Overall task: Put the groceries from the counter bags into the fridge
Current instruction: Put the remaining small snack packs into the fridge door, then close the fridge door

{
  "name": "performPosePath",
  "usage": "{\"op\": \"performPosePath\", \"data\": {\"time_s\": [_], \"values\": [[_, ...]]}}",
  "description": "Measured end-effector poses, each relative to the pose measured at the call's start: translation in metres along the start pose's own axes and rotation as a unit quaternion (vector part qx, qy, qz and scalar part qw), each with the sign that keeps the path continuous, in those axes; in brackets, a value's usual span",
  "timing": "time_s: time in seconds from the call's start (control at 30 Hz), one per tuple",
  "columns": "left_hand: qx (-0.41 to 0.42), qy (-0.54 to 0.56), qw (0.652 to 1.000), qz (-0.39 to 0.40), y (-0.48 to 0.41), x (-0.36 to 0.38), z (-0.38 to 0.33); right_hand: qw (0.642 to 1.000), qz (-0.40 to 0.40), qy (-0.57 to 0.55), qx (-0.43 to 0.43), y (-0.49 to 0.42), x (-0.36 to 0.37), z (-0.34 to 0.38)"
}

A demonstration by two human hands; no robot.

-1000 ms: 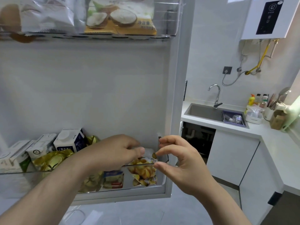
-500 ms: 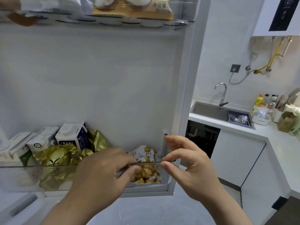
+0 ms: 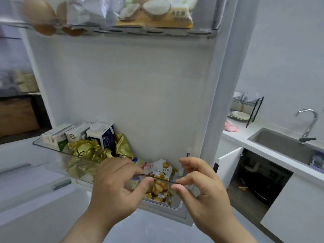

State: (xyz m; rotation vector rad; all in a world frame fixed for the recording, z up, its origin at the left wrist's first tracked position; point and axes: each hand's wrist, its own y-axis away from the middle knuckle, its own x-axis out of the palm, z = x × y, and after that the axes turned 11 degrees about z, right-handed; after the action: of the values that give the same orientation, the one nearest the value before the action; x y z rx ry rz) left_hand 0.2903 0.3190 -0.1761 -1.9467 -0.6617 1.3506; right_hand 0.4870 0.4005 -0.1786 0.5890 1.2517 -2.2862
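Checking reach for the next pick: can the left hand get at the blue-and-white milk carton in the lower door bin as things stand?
Probably yes. The left hand is at the bin's front rim, its grip apparently free, and the milk carton stands upright behind it with its top clear above the gold foil bags.

Steel sink (image 3: pixel 280 146) with tap (image 3: pixel 308 123); dish rack (image 3: pixel 249 109) on counter (image 3: pixel 235 137); cabinet door (image 3: pixel 229 165) ajar.

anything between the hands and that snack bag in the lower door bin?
Yes: the clear front wall of the lower door bin. The snack bag sits behind it. Left hand and right hand pinch near the wall's top rim; whether either touches the bag is unclear. Above the rim, nothing blocks.
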Motion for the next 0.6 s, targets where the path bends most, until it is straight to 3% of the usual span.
{"op": "performPosePath", "data": {"time_s": [0.1, 0.27, 0.43, 0.6], "values": [[-0.04, -0.019, 0.999, -0.024, -0.001, 0.007, -0.012, 0.999, 0.045, -0.02, -0.018, -0.008, -0.007, -0.014], [-0.091, -0.041, 0.994, -0.049, -0.003, 0.016, -0.025, 0.995, 0.054, -0.063, -0.049, -0.014, -0.007, -0.027], [-0.193, -0.027, 0.977, -0.085, 0.011, 0.035, -0.042, 0.989, 0.015, -0.086, -0.119, -0.014, 0.002, -0.029], [-0.284, 0.018, 0.957, -0.048, 0.021, 0.036, -0.054, 0.984, 0.001, -0.108, -0.144, -0.007, 0.009, -0.036]]}}
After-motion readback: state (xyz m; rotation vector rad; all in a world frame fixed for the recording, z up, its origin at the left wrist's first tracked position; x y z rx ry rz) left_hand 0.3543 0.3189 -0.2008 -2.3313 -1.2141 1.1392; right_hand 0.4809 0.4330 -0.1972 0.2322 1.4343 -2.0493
